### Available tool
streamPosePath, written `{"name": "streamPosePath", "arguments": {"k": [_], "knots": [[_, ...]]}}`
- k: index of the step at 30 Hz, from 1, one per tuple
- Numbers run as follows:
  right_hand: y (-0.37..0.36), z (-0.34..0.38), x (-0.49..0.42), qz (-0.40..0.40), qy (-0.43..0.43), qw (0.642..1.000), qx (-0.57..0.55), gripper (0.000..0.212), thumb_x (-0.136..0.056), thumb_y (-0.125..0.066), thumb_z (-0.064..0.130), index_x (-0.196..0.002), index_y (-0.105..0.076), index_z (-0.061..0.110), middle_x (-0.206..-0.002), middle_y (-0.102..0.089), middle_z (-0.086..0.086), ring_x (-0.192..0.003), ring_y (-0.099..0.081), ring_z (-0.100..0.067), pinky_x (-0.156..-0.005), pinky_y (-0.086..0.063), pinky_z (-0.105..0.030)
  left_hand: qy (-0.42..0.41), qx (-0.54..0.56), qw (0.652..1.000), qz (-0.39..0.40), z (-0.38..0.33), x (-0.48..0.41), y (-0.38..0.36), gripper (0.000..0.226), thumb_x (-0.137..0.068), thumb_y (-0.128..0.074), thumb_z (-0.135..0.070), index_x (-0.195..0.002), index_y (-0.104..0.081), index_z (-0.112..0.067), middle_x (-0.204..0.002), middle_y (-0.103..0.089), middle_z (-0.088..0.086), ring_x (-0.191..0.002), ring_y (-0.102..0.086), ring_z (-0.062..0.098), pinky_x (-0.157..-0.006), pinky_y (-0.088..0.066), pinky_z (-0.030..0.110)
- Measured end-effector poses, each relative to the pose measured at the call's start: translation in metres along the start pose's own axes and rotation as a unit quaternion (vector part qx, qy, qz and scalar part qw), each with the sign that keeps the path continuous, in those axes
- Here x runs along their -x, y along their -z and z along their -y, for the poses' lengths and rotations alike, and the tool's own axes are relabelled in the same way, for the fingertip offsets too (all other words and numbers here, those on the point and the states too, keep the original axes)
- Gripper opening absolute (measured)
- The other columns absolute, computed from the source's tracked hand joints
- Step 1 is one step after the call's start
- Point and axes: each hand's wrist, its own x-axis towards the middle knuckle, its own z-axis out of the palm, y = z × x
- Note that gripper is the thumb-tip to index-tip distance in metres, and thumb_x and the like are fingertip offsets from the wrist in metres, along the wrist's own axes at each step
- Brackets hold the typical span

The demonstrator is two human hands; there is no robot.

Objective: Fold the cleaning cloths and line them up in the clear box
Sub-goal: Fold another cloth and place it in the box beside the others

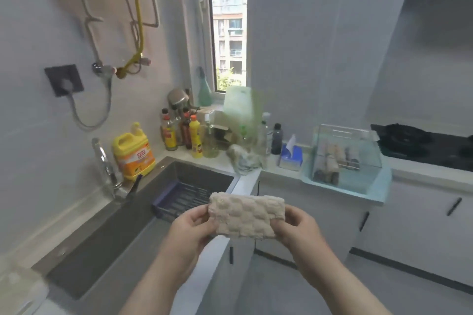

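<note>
The pale bench (419, 172) runs in an L along two walls, from nine o'clock of the view round to three o'clock. Sunk into its left leg is the grey sink (122, 233), filling the space at about eight o'clock, with a dark blue rack (179, 199) lying in its far end and a tap (105, 163) at its back edge. A black hob (422, 143) sits at three o'clock.

The clear box (368, 158) stands on a light blue base (378, 192) on the bench at about two o'clock from the held cloth, just left of the hob. Several rolled or folded cloths (330, 161) stand inside it towards its left side; the blur hides their number.

A yellow detergent jug (134, 152) stands at ten o'clock behind the sink, and a cluster of bottles (181, 133) fills the corner at eleven o'clock. A crumpled greyish cloth (243, 158) lies on the bench at twelve o'clock from the held one, with a blue tissue box (291, 158) just to its right.

The beige textured cloth (247, 216), folded to a thick rectangle, is held in the air in front of the bench's corner, well apart from the box. The left hand (189, 230) pinches its left end, thumb on top; the right hand (297, 225) pinches its right end, fingers curled underneath.
</note>
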Motion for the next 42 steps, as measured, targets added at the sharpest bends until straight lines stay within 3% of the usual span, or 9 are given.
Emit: {"name": "streamPosePath", "arguments": {"k": [5,13,18,22,27,31,36,39,42], "knots": [[0.105,0.029,-0.061,-0.075,0.03,0.997,-0.008,0.035,-0.076,-0.061,0.006,-0.11,-0.068,0.009,-0.103,-0.074,-0.006,-0.101,-0.069,-0.025,-0.083,-0.056,-0.033,0.009,0.003,0.999,0.048,0.009,-0.094,-0.108,0.031,-0.087,-0.049,0.014,-0.105,-0.067,-0.003,-0.102,-0.073,0.016,-0.091,-0.07,0.024,-0.078,-0.058,0.029],[0.23,0.051,-0.129,-0.16,0.018,0.987,0.021,0.028,-0.086,-0.059,-0.001,-0.107,-0.069,0.015,-0.102,-0.073,-0.009,-0.085,-0.067,-0.015,-0.071,-0.05,-0.023,0.019,0.005,0.991,0.132,0.025,-0.197,-0.229,0.029,-0.088,-0.048,0.013,-0.106,-0.067,-0.001,-0.1,-0.074,0.013,-0.087,-0.071,0.019,-0.069,-0.056,0.022],[0.281,0.056,-0.18,-0.219,0.017,0.975,0.036,0.03,-0.087,-0.06,-0.001,-0.11,-0.066,0.017,-0.1,-0.074,-0.003,-0.098,-0.069,-0.024,-0.09,-0.054,-0.037,0.033,-0.017,0.984,0.176,0.039,-0.276,-0.277,0.029,-0.09,-0.05,0.011,-0.108,-0.066,-0.006,-0.102,-0.074,0.01,-0.091,-0.071,0.019,-0.071,-0.056,0.021],[0.311,0.055,-0.236,-0.239,0.017,0.969,0.057,0.033,-0.085,-0.058,-0.005,-0.109,-0.065,0.017,-0.101,-0.074,-0.005,-0.1,-0.067,-0.032,-0.09,-0.053,-0.047,0.047,-0.03,0.981,0.188,0.054,-0.354,-0.305,0.032,-0.089,-0.049,0.014,-0.108,-0.064,-0.007,-0.099,-0.074,0.01,-0.088,-0.07,0.02,-0.069,-0.055,0.021],[0.343,0.054,-0.313,-0.274,-0.019,0.96,0.052,0.036,-0.084,-0.055,-0.012,-0.103,-0.063,0.018,-0.098,-0.074,-0.005,-0.086,-0.067,-0.022,-0.069,-0.052,-0.03,0.086,-0.043,0.979,0.181,0.08,-0.455,-0.334,0.038,-0.088,-0.05,0.015,-0.114,-0.06,-0.01,-0.108,-0.07,0.012,-0.103,-0.065,0.028,-0.087,-0.05,0.035],[0.367,0.043,-0.36,-0.294,-0.057,0.952,0.062,0.039,-0.082,-0.051,-0.015,-0.105,-0.061,0.015,-0.1,-0.073,-0.005,-0.087,-0.067,-0.018,-0.069,-0.053,-0.027,0.103,-0.094,0.968,0.208,0.097,-0.514,-0.356,0.04,-0.085,-0.05,0.018,-0.107,-0.063,-0.013,-0.105,-0.072,0.009,-0.1,-0.066,0.025,-0.092,-0.05,0.04],[0.391,0.025,-0.391,-0.313,-0.101,0.94,0.09,0.044,-0.079,-0.053,-0.015,-0.107,-0.062,0.018,-0.1,-0.072,-0.002,-0.085,-0.067,-0.012,-0.062,-0.051,-0.018,0.093,-0.157,0.961,0.208,0.119,-0.55,-0.384,0.044,-0.08,-0.046,0.024,-0.088,-0.066,-0.015,-0.088,-0.073,0.005,-0.075,-0.069,0.01,-0.069,-0.054,0.021],[0.402,0.014,-0.403,-0.285,-0.129,0.941,0.131,0.051,-0.071,-0.059,-0.01,-0.112,-0.064,0.021,-0.1,-0.071,0.0,-0.088,-0.067,-0.013,-0.064,-0.054,-0.022,0.083,-0.172,0.961,0.202,0.131,-0.562,-0.405,0.043,-0.08,-0.044,0.023,-0.08,-0.067,-0.014,-0.067,-0.073,-0.004,-0.062,-0.067,0.008,-0.054,-0.051,0.016],[0.409,0.003,-0.412,-0.245,-0.158,0.939,0.18,0.038,-0.068,-0.057,-0.006,-0.093,-0.069,0.021,-0.082,-0.07,0.006,-0.072,-0.062,-0.01,-0.057,-0.05,-0.019,0.084,-0.218,0.954,0.189,0.154,-0.581,-0.422,0.032,-0.084,-0.049,0.014,-0.084,-0.067,-0.013,-0.078,-0.071,0.001,-0.076,-0.065,0.019,-0.066,-0.052,0.026]]}}
